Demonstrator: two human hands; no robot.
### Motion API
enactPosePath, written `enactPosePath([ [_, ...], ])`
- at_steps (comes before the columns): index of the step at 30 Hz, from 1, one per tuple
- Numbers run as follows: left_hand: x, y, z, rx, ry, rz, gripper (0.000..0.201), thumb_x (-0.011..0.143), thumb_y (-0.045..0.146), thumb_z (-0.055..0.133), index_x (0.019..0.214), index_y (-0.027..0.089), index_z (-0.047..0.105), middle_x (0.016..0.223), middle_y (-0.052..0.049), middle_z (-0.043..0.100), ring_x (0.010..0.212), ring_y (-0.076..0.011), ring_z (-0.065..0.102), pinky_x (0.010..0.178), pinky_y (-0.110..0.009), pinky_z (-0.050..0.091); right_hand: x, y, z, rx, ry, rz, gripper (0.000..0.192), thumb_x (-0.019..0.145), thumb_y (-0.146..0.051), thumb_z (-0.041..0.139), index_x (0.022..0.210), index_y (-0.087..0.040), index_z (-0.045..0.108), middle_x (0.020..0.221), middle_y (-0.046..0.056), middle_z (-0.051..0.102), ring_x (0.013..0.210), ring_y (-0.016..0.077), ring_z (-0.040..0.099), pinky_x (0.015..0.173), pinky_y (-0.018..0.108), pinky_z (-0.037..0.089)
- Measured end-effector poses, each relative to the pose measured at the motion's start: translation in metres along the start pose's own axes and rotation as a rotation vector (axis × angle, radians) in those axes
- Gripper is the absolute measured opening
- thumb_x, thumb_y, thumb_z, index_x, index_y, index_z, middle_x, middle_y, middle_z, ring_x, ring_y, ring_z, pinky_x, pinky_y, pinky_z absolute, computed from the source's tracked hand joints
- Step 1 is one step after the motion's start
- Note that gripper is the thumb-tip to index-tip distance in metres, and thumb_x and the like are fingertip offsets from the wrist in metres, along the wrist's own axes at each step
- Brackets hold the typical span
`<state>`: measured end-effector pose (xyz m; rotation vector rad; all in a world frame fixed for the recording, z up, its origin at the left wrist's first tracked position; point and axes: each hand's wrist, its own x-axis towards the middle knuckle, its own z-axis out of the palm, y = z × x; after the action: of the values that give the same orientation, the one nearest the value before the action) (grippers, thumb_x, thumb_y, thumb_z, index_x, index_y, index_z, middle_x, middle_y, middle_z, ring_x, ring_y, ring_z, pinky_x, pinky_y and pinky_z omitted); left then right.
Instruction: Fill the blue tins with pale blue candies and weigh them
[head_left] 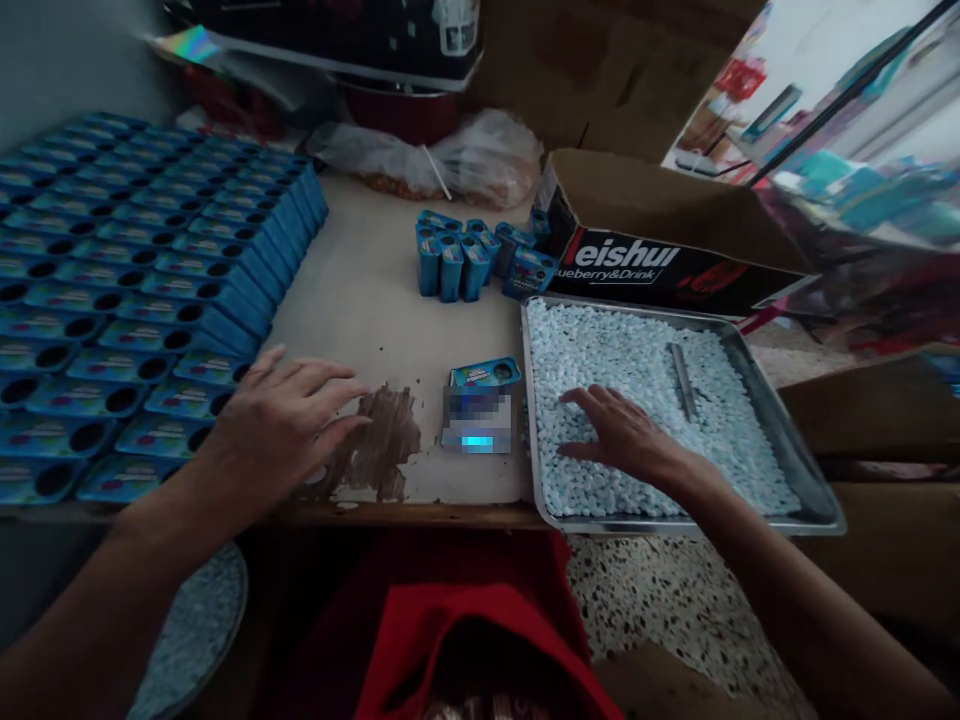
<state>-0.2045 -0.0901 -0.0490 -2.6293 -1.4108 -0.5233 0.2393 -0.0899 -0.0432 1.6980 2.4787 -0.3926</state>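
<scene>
Nearest you: your left hand [289, 420] lies flat on the table [375, 300], fingers spread, grasping nothing, just beside the front rows of blue boxes [135, 290] laid out on the left. A brown worn patch [379, 450] sits right at its fingertips.

Your right hand [622, 435] is palm-down in the metal tray [780, 430], fingers loose and resting on the pale blue pellets [637, 350]; no closed grip that I can see.

Between the hands: one small blue box [484, 400] stands on the table, touching or nearly touching the tray's left wall. Its opening faces up, long axis running left to right, parallel to the table's front edge.

My read on technique: sweep pellets with cupped fingers, keep the box hard against the tray wall, steady it with the left hand so strays don't roll off the edge.

Further out: a metal scoop or bar [682, 380] lies on the pellets, long axis running away from you. Beyond, a cluster of upright blue boxes [469, 260], a cardboard carton [660, 240], a plastic bag [450, 155].
</scene>
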Motion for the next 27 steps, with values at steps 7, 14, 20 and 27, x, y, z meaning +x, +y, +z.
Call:
enactPosePath([
  [7,0.031,0.028,0.01,-0.098,-0.148,-0.064,0.025,0.097,0.032,0.054,0.113,0.024,0.072,0.119,-0.008,0.073,0.108,-0.0297,0.068,0.117,-0.058,0.037,-0.007,0.024,0.02,-0.066,0.033,-0.037,0.005,0.093,-0.025,0.061,0.097,-0.022,0.061,0.094,0.007,0.065,0.084,0.0227,0.059,0.07,0.032,0.041],
  [14,0.04,0.033,0.022,-0.19,-0.219,-0.144,0.029,0.095,0.033,0.053,0.117,0.025,0.071,0.12,-0.006,0.074,0.112,-0.0275,0.067,0.114,-0.048,0.043,0.002,0.058,0.008,0.876,0.129,0.363,0.034,0.087,-0.054,0.066,0.098,-0.022,0.067,0.073,0.001,0.062,0.058,0.0139,0.051,0.053,0.027,0.037],
  [20,0.044,0.038,0.036,-0.445,-0.166,-0.215,0.04,0.094,0.041,0.061,0.127,0.02,0.067,0.121,-0.009,0.074,0.113,-0.0273,0.07,0.101,-0.041,0.054,0.002,0.054,0.008,1.133,0.115,0.444,0.033,0.085,-0.058,0.069,0.095,-0.027,0.071,0.076,0.005,0.065,0.053,0.0127,0.048,0.048,0.032,0.03],
  [27,0.056,0.07,0.063,-0.596,-0.069,-0.402,0.066,0.077,0.049,0.085,0.131,0.022,0.058,0.126,-0.011,0.071,0.113,-0.0289,0.07,0.093,-0.041,0.057,0.014,0.035,0.005,0.969,0.058,0.291,0.034,0.086,-0.052,0.072,0.098,-0.021,0.07,0.067,-0.002,0.056,0.054,0.0112,0.045,0.05,0.026,0.033],
])
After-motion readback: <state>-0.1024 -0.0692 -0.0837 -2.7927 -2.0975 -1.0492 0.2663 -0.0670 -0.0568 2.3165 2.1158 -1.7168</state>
